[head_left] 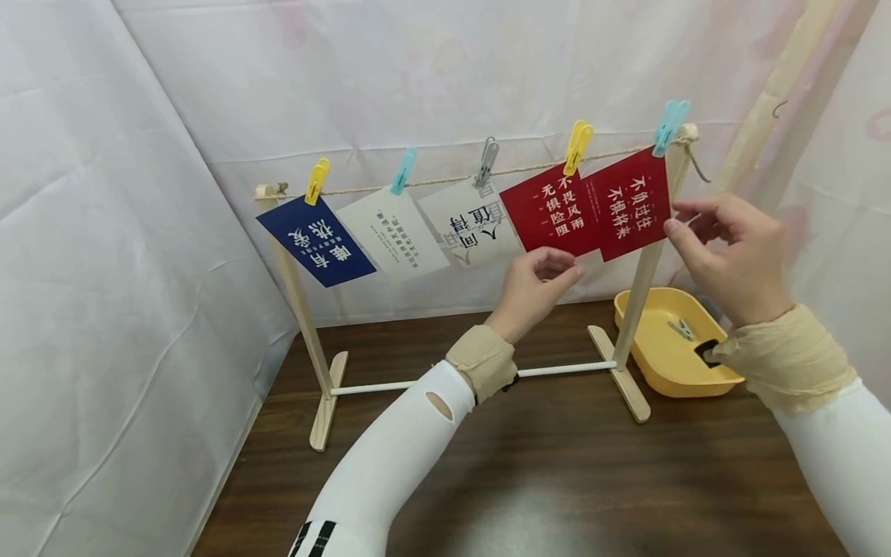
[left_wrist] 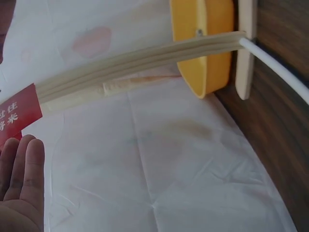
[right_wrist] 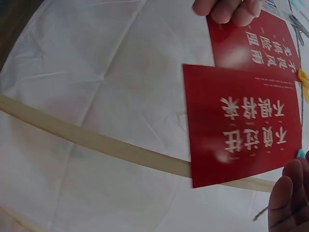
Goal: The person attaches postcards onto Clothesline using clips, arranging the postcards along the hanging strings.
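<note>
Two red cards with white characters hang at the right of a twine line. The outer red card (head_left: 629, 205) is clipped at its top corner by a light-blue clothespin (head_left: 671, 128). The inner red card (head_left: 539, 209) hangs under a yellow clothespin (head_left: 578, 147), its edge overlapping the outer one. My right hand (head_left: 738, 251) is beside the outer card's right edge, fingers loosely bent; the right wrist view shows fingertips (right_wrist: 281, 193) apart from that card. Just below the inner card is my left hand (head_left: 536, 290), its fingers (left_wrist: 34, 164) fairly straight and holding nothing; whether they touch the card I cannot tell.
The twine is strung between wooden posts (head_left: 295, 298). Further left hang a blue card (head_left: 316, 240) and white cards (head_left: 393, 232), under yellow, blue and grey clothespins. A yellow tray (head_left: 664, 379) with a clothespin (head_left: 682, 329) stands behind the right post on the brown table (head_left: 557, 472).
</note>
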